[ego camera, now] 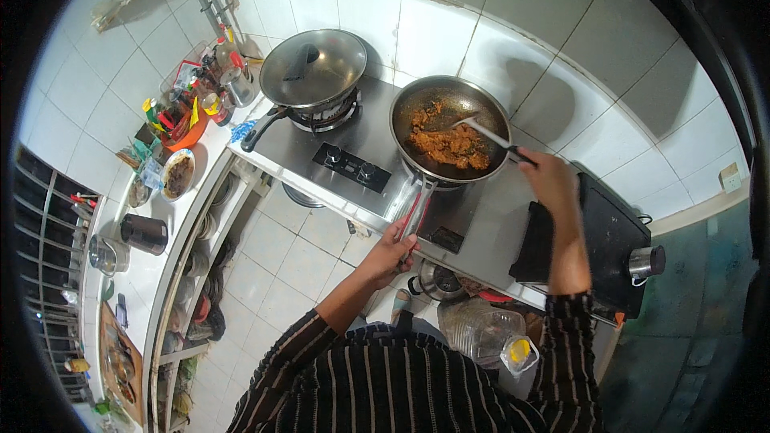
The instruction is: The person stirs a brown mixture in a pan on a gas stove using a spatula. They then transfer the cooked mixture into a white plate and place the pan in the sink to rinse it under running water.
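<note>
A wok (397,132) sits over the right burner, holding an orange-brown cooked mixture (451,143). My left hand (392,252) is closed around the wok's metal handle (419,204), near its end. With my right hand (550,183) I grip the black handle of a metal spatula (488,134), whose head rests in the food. To the left, a second wok with a glass lid (331,66) stands on the other burner of the gas hob (355,147), its black handle pointing toward the lower left.
Sauce bottles (213,105) and an orange basket (189,132) crowd the left corner. A bowl of food (178,174) and a dark container (144,233) stand on the left counter. A black appliance (601,240) is at right. Below the hob are a lidded pot (442,281) and plastic jugs (481,328).
</note>
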Demonstrator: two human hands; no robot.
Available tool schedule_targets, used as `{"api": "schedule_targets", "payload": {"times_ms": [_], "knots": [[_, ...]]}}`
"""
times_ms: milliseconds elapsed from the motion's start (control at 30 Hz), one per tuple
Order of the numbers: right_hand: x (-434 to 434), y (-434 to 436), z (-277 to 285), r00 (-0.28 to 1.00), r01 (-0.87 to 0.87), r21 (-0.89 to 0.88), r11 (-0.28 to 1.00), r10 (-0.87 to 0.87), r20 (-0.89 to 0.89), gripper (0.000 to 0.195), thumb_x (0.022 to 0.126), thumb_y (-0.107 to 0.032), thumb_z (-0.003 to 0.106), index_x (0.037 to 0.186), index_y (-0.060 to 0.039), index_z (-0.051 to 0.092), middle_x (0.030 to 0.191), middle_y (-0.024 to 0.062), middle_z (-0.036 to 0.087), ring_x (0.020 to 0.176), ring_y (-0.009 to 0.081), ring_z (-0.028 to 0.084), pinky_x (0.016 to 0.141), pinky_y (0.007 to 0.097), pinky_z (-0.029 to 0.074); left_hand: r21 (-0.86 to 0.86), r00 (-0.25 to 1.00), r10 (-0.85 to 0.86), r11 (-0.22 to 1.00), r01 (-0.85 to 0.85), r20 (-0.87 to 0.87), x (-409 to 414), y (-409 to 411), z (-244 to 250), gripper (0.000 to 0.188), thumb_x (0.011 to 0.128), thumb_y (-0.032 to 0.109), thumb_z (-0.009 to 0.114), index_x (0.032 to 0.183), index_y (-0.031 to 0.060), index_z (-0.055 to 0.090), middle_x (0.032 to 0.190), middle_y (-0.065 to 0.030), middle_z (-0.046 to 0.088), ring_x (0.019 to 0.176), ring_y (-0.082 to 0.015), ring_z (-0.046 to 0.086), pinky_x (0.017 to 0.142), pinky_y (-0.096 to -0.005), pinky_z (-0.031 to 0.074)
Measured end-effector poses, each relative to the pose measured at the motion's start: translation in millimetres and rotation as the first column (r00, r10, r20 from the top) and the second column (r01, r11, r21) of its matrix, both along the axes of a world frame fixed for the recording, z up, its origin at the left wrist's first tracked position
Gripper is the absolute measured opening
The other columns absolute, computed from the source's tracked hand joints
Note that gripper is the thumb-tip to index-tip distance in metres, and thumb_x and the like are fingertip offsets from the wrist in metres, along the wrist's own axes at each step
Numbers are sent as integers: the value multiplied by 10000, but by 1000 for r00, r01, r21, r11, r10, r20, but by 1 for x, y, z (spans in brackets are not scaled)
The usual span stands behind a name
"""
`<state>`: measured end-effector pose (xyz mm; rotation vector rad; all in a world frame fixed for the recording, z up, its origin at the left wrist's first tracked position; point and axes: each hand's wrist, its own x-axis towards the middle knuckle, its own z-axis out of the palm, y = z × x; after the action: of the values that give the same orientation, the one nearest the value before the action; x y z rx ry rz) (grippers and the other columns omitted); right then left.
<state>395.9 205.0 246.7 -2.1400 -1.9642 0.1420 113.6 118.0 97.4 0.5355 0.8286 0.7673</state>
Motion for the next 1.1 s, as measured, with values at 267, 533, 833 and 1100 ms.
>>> {"api": "schedule_targets", "payload": {"times_ms": [267, 533, 833, 1100], "knots": [[24, -35, 42, 976, -129, -6, 992, 128, 174, 255, 775, -214, 660, 1027, -191, 684, 924, 93, 666, 834, 260, 636, 737, 359, 489, -10, 1000, 18, 1000, -18, 24, 2, 0, -2, 556, 919, 215, 539, 1392, 201, 246, 890, -27, 523, 586, -84, 435, 490, -206, 336], [21, -18, 2, 990, 115, 11, 993, -114, -84, 291, 834, -287, 595, 1101, -188, 652, 1081, 108, 634, 948, 276, 613, 813, 361, 470, -1, 1000, 4, 1000, -4, -12, 1, -2, 3, 561, 917, 228, 544, 1394, 204, 249, 888, -18, 515, 591, -86, 439, 495, -208, 337], [2, -12, -69, 969, 183, 0, 983, -181, -171, 344, 873, -312, 552, 1191, -189, 595, 1067, 118, 636, 987, 297, 597, 830, 390, 461, 16, 1000, 11, 1000, -11, -9, 6, -1, 5, 551, 912, 251, 554, 1387, 214, 278, 871, -13, 514, 588, -89, 443, 493, -199, 345], [-17, -27, -106, 978, 182, 153, 971, -162, -134, 364, 926, -273, 493, 1280, -192, 512, 1060, 110, 608, 932, 299, 592, 777, 410, 468, -25, 999, 47, 999, -47, -9, -1, 2, -9, 575, 884, 281, 597, 1377, 236, 305, 938, -40, 538, 678, -116, 486, 565, -228, 395]]}}
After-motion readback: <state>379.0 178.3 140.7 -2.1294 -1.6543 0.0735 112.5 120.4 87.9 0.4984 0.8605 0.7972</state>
